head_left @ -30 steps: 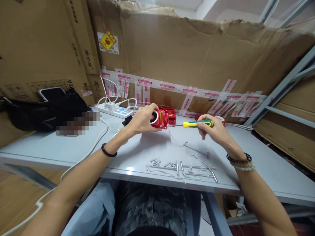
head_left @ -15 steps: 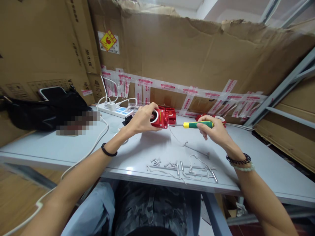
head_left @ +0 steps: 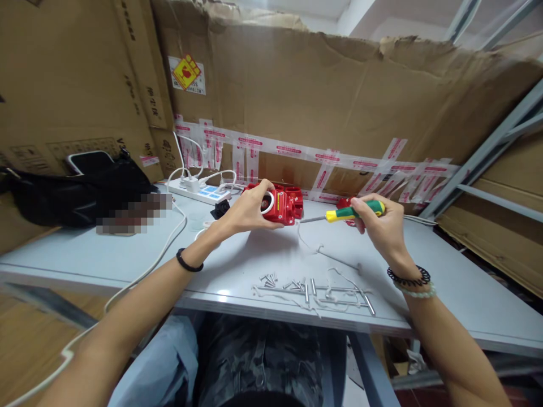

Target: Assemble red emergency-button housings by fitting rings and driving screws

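My left hand (head_left: 250,210) is closed around a red metal housing (head_left: 283,207) with a white ring on its face, held a little above the table. A green and yellow screwdriver (head_left: 354,211) is in my right hand (head_left: 382,226), tilted with its handle end raised. The screwdriver's tip points left, close to the right side of the housing; whether it touches cannot be made out. A thin white string hangs below that side and runs toward a thin metal rod (head_left: 339,259) on the table.
Loose screws (head_left: 268,279), several metal rods (head_left: 339,289) and string lie near the front edge. A power strip (head_left: 202,191) with white cables stands at the back left, beside a black bag (head_left: 80,186). Tall cardboard (head_left: 318,102) closes off the back; another red part (head_left: 345,202) lies behind my right hand.
My right hand has drawn the screwdriver slightly right, and its handle now tilts upward. The red housing has turned a little in my left hand.
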Available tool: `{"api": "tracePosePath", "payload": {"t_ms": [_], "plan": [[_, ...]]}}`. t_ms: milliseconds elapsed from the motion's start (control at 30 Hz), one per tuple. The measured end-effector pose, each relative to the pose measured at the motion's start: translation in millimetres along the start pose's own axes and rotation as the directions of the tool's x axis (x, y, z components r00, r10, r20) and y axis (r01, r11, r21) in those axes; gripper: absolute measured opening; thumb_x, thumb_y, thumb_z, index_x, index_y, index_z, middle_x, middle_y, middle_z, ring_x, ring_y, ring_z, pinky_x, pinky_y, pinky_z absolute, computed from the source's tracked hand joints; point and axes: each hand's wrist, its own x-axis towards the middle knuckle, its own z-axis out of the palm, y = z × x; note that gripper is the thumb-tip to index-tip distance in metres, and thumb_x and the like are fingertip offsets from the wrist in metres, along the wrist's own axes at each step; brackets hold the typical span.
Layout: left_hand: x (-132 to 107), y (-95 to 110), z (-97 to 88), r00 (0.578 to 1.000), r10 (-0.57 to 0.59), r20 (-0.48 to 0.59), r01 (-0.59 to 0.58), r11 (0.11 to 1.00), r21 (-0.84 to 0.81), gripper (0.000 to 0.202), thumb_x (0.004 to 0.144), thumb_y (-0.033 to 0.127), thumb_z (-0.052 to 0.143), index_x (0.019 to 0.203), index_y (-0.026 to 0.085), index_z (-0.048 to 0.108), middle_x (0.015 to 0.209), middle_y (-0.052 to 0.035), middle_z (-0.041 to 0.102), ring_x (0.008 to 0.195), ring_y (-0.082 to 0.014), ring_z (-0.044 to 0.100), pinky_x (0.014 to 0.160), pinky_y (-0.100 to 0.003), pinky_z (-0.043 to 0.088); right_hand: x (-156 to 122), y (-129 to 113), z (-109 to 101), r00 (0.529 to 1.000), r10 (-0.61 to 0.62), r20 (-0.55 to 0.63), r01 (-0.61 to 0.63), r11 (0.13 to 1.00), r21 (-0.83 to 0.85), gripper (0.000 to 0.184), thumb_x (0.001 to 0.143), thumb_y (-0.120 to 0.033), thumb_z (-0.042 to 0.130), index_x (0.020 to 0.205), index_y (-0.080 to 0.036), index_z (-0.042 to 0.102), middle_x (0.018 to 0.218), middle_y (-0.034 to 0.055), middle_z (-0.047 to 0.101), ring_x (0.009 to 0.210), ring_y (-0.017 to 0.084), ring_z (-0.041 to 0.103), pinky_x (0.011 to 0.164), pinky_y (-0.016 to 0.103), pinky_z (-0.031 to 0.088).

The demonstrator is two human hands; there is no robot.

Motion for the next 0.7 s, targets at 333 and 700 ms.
{"api": "tracePosePath", "payload": {"t_ms": [333,700], "plan": [[-0.6,1.6,0.0,0.999,-0.019,0.028,0.02,0.999,-0.041,0.063,0.056,0.045,0.078,0.101,0.021,0.04,0.084,0.0006,0.057,0.067,-0.0147,0.055,0.061,-0.027,0.042,-0.6,0.5,1.1,0.995,-0.016,-0.095,0.026,0.994,0.108,0.023,0.08,-0.04,0.063,0.069,-0.02,0.06,0.041,-0.0054,0.047,0.035,0.009,0.042,0.038,0.024,0.034],[-1.1,1.2,-1.0,0.996,-0.04,0.075,0.043,0.999,-0.033,0.064,0.056,0.047,0.077,0.101,0.022,0.04,0.075,0.0039,0.054,0.06,-0.0134,0.05,0.055,-0.025,0.038,5.1,7.7,0.2,0.993,0.071,-0.098,-0.041,0.961,0.275,0.021,0.077,-0.036,0.065,0.065,-0.021,0.058,0.04,-0.0056,0.047,0.033,0.009,0.042,0.033,0.024,0.032]]}}
